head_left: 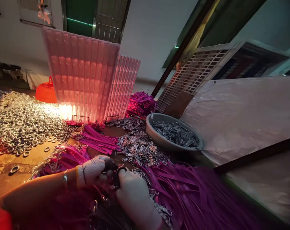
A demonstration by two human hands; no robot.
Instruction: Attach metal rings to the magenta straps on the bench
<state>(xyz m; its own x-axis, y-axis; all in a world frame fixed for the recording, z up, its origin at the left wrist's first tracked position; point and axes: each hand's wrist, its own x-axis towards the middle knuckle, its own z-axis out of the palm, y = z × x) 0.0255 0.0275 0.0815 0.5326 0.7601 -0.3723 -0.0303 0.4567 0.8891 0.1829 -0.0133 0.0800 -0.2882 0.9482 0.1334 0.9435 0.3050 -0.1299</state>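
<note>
My left hand (97, 169), in a white dotted work glove with dark fingertips, is closed low in the middle of the view. What it pinches is too dark to make out. Right beside it, my right hand (132, 191) is curled closed around something dark, with a black rounded part (121, 170) at the thumb; its kind is unclear. Below both hands lie dark straps and a metal ring (95, 206). Magenta straps with metal fittings (65, 158) are bunched behind my left wrist. More long magenta straps (183, 182) spread out to the right of my right hand.
A heap of metal rings (22, 121) covers the left of the table (1, 166). Metal clasps (145, 148) lie near a grey basin (151, 127) of dark metal pieces. Two ribbed plastic trays (82, 73) stand upright behind, beside an orange-red lamp shade (46, 91).
</note>
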